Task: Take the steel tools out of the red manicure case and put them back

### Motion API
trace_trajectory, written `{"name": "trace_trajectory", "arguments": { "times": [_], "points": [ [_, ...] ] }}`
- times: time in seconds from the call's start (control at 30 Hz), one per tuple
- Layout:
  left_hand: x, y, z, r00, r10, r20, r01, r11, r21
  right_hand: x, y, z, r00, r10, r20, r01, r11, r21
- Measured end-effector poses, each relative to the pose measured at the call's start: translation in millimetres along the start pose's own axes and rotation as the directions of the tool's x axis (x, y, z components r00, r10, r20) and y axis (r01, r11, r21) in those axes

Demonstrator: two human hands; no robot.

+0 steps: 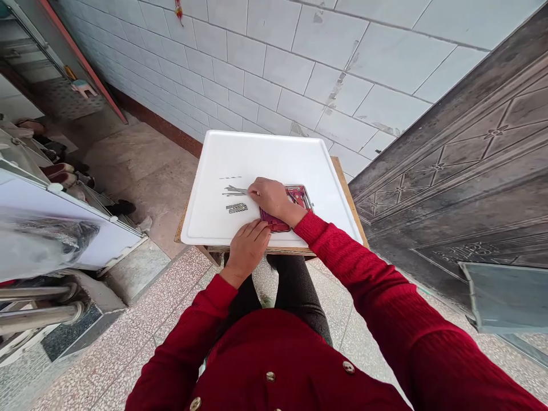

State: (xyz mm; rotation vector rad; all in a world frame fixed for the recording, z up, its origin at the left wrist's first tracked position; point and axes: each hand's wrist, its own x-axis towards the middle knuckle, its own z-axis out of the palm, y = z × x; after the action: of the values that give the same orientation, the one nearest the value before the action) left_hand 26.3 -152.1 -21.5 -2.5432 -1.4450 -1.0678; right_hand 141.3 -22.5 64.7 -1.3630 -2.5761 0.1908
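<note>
A dark red case [280, 226] with a metal rim lies opened out near the front of a white board [214, 154]. At its front left corner is my left hand [249, 246], with the fingers closed on the edge of the case. My right hand [272, 197] reaches over the case and hides much of its inside. Its fingertips are pinched together at the ends of several slim metal tools [236, 190]; what they hold is hidden. Closer to me lie small metal pieces that look like nail clippers [237, 208]. Farther back is a row of tiny thin metal bits [230, 177].
The board sits on a small wooden table [349, 194] against a tiled wall [257, 63]. To the right stands a dark patterned metal door [428, 177]. A shoe rack [64, 177] with shoes is on the left. My legs [295, 285] are under the table's front edge.
</note>
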Motion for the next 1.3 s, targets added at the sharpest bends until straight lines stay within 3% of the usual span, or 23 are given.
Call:
{"name": "trace_trajectory", "arguments": {
  "times": [0.23, 0.63, 1.03, 1.3],
  "points": [
    [-2, -1, 1, 1.000, 0.019, -0.014, -0.019, 0.999, 0.036, 22, -18, 7, 0.994, -0.032, 0.105, 0.041, 0.995, -0.093],
    [-3, -1, 4, 0.996, 0.057, -0.072, -0.051, 0.995, 0.085, 28, -22, 5, 0.980, -0.018, 0.197, 0.060, 0.977, -0.206],
    [-3, -1, 3, 0.995, 0.076, -0.069, -0.068, 0.991, 0.111, 36, -18, 5, 0.988, 0.056, 0.146, -0.038, 0.992, -0.122],
    [-4, -1, 3, 0.997, 0.061, -0.054, -0.056, 0.994, 0.092, 52, -28, 9, 0.972, -0.028, 0.234, 0.083, 0.970, -0.230]
  ]
}}
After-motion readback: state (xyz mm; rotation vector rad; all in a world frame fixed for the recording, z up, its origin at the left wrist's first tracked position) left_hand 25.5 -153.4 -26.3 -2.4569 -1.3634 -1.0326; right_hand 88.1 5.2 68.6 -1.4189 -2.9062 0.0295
